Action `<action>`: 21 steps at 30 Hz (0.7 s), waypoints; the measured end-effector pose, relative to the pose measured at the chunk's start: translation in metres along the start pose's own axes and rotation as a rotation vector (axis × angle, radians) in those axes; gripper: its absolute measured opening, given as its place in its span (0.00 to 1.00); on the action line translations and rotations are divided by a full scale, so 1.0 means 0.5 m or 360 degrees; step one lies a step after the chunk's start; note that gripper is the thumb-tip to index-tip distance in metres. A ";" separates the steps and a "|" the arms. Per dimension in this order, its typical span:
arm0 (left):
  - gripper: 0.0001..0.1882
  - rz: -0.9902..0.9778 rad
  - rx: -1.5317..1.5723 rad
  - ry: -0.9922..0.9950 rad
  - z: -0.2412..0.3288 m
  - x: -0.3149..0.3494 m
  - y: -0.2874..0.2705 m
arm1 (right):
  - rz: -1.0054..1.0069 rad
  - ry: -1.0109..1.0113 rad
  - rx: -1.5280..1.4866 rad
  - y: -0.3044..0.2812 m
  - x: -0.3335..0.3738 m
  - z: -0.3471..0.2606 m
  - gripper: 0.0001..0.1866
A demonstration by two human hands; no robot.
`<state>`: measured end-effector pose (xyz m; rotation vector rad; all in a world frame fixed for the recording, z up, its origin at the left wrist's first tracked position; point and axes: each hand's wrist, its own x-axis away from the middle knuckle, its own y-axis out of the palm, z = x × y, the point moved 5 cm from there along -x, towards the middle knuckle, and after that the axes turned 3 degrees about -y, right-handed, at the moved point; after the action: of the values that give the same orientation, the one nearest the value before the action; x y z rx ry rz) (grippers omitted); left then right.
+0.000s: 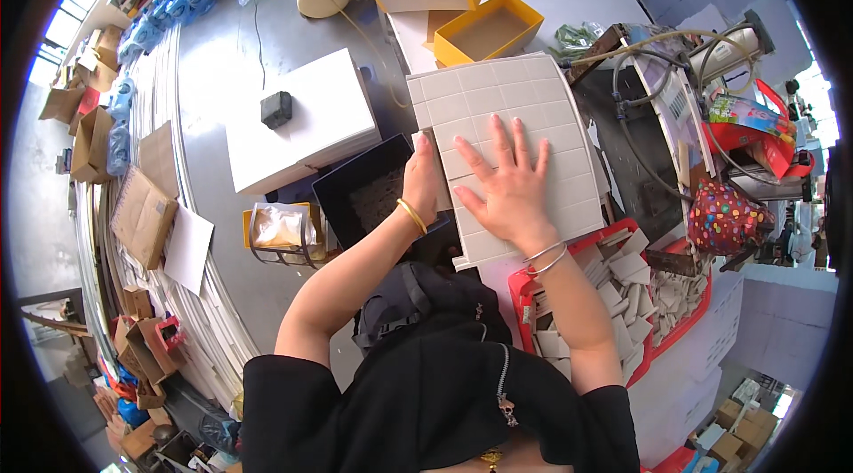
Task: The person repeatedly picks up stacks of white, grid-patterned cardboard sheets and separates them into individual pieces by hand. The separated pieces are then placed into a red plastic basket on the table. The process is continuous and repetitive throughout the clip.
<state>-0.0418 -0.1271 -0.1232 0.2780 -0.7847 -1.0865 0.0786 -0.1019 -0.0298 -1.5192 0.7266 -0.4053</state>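
Observation:
A white sheet scored into a grid of rectangles (484,98) lies at a slant in front of me, apparently on a stack of similar sheets. My right hand (509,193) rests palm down on it, fingers spread. At the sheet's left edge, my left hand (421,178) is closed with its thumb uppermost, against a narrow grey-brown strip (445,198). Most of its fingers are hidden. Below the left forearm sits a dark open bin (342,184) with brownish bits inside.
Red crates (518,291) of loose white pieces stand beside my right forearm. Two yellow open boxes (484,29) lie beyond the sheet. At left are a white stack (298,118) with a black block (276,109) on it. Hoses and a machine (662,91) crowd the right.

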 end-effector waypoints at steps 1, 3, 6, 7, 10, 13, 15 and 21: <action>0.30 -0.0053 0.0028 -0.0049 0.000 0.001 -0.001 | 0.0001 -0.0001 0.0007 0.000 -0.001 0.000 0.32; 0.30 -0.0158 0.0081 -0.0145 0.005 0.003 -0.008 | -0.0013 0.0004 0.0023 0.000 -0.001 0.000 0.32; 0.29 -0.0157 -0.0101 -0.0208 -0.012 -0.015 -0.053 | -0.0033 0.0003 0.0029 0.000 0.000 -0.001 0.33; 0.29 -0.0198 -0.0125 -0.0237 -0.010 -0.016 -0.062 | -0.0041 0.0002 0.0030 0.000 0.000 -0.001 0.33; 0.29 -0.0330 -0.0159 -0.0296 -0.002 -0.013 -0.083 | -0.0052 0.0001 0.0051 0.001 -0.003 -0.003 0.33; 0.30 -0.0419 -0.0090 -0.0344 -0.012 -0.018 -0.114 | -0.0053 -0.0002 0.0070 0.004 -0.003 -0.002 0.33; 0.30 -0.0394 -0.0005 -0.0444 -0.022 -0.021 -0.149 | -0.0055 -0.0008 0.0071 0.004 -0.003 -0.003 0.33; 0.37 0.0173 -0.0638 -0.0650 -0.093 -0.063 -0.365 | -0.0076 0.0000 0.0098 0.004 -0.002 -0.004 0.33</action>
<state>-0.1419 -0.1917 -0.2724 -0.3328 -0.9078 -1.1856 0.0762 -0.1026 -0.0315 -1.4807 0.6732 -0.4596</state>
